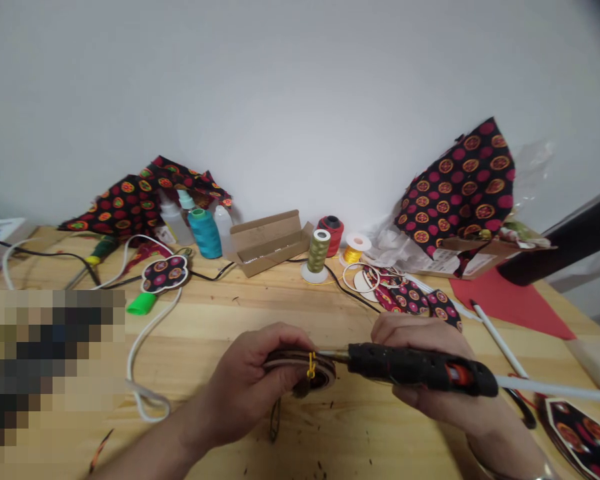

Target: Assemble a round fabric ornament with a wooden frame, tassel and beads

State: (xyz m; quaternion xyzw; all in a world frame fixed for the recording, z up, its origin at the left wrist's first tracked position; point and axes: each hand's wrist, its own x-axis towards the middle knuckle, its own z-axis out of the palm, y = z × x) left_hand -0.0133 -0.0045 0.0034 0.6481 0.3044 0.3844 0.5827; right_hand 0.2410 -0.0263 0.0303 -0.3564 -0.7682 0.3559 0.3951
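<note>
Near the front middle of the table, my left hand pinches a small layered fabric piece by its edge, seen nearly side-on. A yellow thread loop wraps over its rim. My right hand is closed round a black hot glue gun, which points left. A pale glue stick sticks out of its rear. The nozzle is at the piece's right upper edge; whether it touches, I cannot tell. A thin dark loop hangs below my left hand.
Behind stand thread spools in teal, olive, red and yellow, plus an open cardboard box. A flower-shaped fabric piece and white cord lie left. Patterned cloth rises at right. The lower left is pixelated.
</note>
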